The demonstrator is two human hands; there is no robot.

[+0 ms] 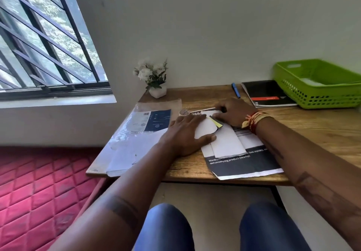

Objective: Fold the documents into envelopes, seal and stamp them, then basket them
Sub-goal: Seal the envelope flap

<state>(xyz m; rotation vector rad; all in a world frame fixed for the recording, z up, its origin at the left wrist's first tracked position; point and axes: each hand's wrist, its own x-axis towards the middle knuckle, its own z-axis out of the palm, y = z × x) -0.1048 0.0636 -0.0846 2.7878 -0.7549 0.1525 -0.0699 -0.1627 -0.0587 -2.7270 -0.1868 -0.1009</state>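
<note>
Wooden desk (312, 133): left hand (183, 135) flat, open, pressing folded white paper (226, 143); right hand (232, 114) pinching its far edge.

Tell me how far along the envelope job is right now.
Early to midway, it seems. Done: the green basket already holds something pale, possibly a finished envelope. In hand: the left hand presses flat on a folded white document lying on a dark-printed sheet, while the right hand works its top edge. Left: the plastic sleeve of papers looks untouched.
</note>
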